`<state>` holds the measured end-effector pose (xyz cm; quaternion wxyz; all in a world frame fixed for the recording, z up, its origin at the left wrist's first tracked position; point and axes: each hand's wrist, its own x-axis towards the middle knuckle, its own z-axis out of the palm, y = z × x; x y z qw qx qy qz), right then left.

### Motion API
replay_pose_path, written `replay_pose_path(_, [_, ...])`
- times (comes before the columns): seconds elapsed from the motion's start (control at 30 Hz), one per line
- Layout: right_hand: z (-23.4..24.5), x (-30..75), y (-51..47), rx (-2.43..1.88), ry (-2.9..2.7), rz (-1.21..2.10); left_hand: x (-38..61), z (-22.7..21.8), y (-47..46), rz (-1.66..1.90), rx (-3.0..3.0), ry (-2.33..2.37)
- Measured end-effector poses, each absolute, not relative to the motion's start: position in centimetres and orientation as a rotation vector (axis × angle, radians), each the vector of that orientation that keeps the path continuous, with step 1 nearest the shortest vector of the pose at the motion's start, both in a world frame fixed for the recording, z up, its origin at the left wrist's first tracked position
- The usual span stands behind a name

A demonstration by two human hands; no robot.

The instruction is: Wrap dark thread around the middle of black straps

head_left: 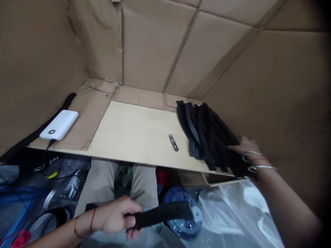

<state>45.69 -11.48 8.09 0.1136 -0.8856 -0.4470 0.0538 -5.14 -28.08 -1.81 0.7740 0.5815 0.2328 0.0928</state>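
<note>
My left hand (120,215) is low in the view, in front of my lap, its thumb and fingers closed on one end of a black fabric strip (165,213). The strip sticks out to the right, with its far end free. On the right side of the board, a pile of black and dark grey fabric strips (207,134) lies side by side and overlapping. My right hand (243,144) rests at the pile's right edge, thumb apart from the fingers and touching the strips. Small thread snips (173,142) lie on the board left of the pile.
Tall cardboard walls (155,48) enclose the pale wooden board (129,134). A white power bank (59,124) with a cable sits on cardboard at left, beside a long black strip (38,132). Below the board's front edge are a blue water bottle (181,220) and clear plastic sheeting (222,210).
</note>
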Motion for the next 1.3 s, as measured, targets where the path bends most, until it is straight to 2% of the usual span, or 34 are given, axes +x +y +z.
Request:
replay_pose_path(0.07, [9.0,44.0,-11.7,-2.542,-1.470,-0.104,-5.5,-1.8,-26.9,0.266,1.204,0.497])
replay_pose_path(0.17, [9.9,38.7,-13.9,-2.361,-1.640,-0.293,-6.1,-1.8,-25.0,0.342,1.151,0.463])
replay_pose_path(0.27, [9.3,30.3,-18.4,-1.810,-1.856,-0.364,-6.5,-1.8,-23.6,0.408,1.112,0.473])
replay_pose_path(0.33, [7.8,24.4,-21.6,-1.521,-1.933,-0.160,-6.7,-1.9,-23.0,0.449,1.096,0.496])
replay_pose_path(0.43, [4.3,17.5,-24.9,-1.407,-1.930,0.362,-6.9,-2.0,-22.5,0.503,1.082,0.532])
replay_pose_path(0.57, [0.2,13.2,-25.9,-1.256,-1.885,0.948,-7.1,-2.5,-22.3,0.552,1.070,0.570])
replay_pose_path(0.67, [-1.1,11.6,-25.7,-1.121,-1.852,1.317,-7.3,-2.6,-22.0,0.590,1.069,0.578])
replay_pose_path(0.73, [-1.4,11.0,-25.8,-1.090,-1.803,1.433,-7.5,-2.3,-21.8,0.611,1.069,0.582])
replay_pose_path(0.93, [-2.2,11.7,-24.2,-1.201,-1.747,1.365,-7.8,-0.2,-23.9,0.636,1.085,0.613])
replay_pose_path(1.07, [-1.2,8.7,-19.6,-0.832,-2.183,1.784,-6.7,1.0,-28.6,0.627,1.278,0.681])
replay_pose_path(1.13, [0.9,4.7,-18.2,-0.596,-2.434,1.599,-6.1,1.4,-30.8,0.645,1.346,0.708])
replay_pose_path(1.3, [7.5,-5.7,-20.4,0.014,-2.626,0.660,-6.7,2.9,-33.8,0.734,1.349,0.823])
